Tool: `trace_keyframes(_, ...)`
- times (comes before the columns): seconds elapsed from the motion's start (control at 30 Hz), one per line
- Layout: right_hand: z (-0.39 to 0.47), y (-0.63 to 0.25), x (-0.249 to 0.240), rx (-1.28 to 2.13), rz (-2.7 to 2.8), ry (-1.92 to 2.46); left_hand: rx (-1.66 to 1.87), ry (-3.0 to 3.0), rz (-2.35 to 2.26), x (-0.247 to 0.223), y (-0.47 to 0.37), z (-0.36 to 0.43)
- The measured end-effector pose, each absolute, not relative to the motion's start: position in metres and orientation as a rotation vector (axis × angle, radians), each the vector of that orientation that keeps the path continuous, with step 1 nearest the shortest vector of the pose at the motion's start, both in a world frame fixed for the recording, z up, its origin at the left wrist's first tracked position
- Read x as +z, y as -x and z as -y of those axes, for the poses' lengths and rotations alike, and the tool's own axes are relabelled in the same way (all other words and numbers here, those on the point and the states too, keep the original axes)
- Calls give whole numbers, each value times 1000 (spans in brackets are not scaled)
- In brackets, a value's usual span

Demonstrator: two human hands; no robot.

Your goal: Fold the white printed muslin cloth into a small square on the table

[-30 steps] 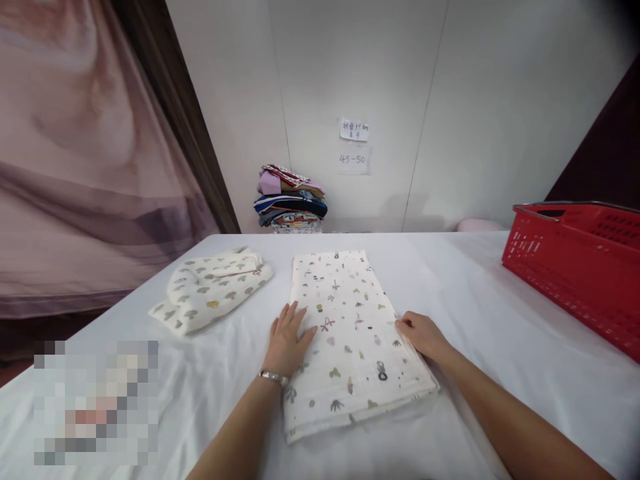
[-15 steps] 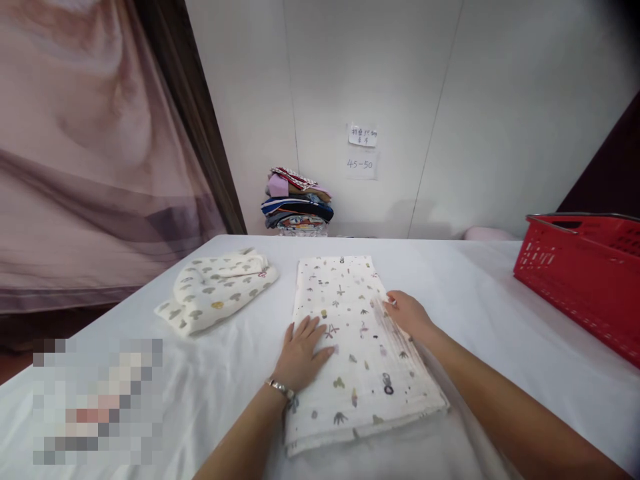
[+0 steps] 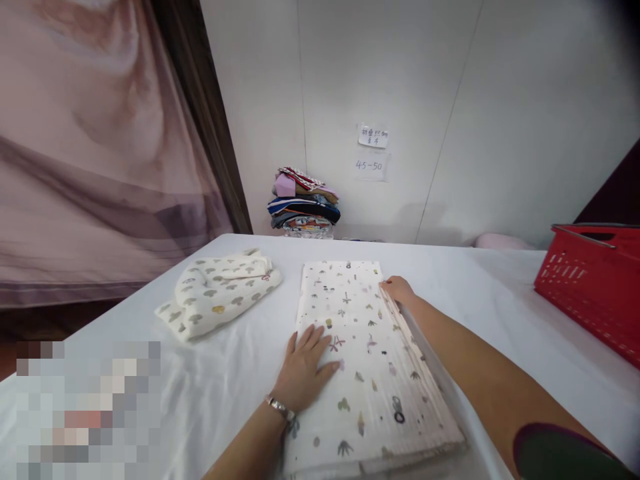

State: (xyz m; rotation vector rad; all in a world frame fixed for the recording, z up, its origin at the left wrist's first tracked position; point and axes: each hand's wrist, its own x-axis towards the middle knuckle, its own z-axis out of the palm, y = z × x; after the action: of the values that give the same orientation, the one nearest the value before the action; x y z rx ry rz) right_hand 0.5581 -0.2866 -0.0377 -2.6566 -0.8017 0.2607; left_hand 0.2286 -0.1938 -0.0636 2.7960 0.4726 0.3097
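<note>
A white muslin cloth [image 3: 357, 373], printed with small plants and sea creatures, lies folded in a long layered rectangle before me. My left hand [image 3: 306, 370] rests flat on its left side, fingers spread, a silver bracelet at the wrist. At the cloth's far right edge, my right hand [image 3: 397, 289] pinches the border between thumb and fingers. Creases run down that right side. Left of the cloth lies a cream fabric piece [image 3: 215, 297] with a grey-green mushroom print, loosely bunched; neither hand touches it.
A white-covered table [image 3: 240, 387] carries both fabrics. On the right stands a red plastic basket [image 3: 590, 287] with a metal handle. Beyond the far edge is a stack of folded textiles [image 3: 305, 203] against the wall. A pink curtain [image 3: 100, 167] hangs on the left.
My right hand has slid farther away along the cloth's right edge. My left hand stays flat in place. The view has shifted slightly, and a dark sleeve now shows at lower right.
</note>
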Motion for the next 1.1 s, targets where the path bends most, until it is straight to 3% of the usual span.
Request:
trace_keyframes(0.8,255,-590,-47,216,810,2807,321,-2793,-443,-62,-224,195)
trace_keyframes(1.1,234,-597,-48,68,1104,2750,325,-2789,-458,-59,-224,197)
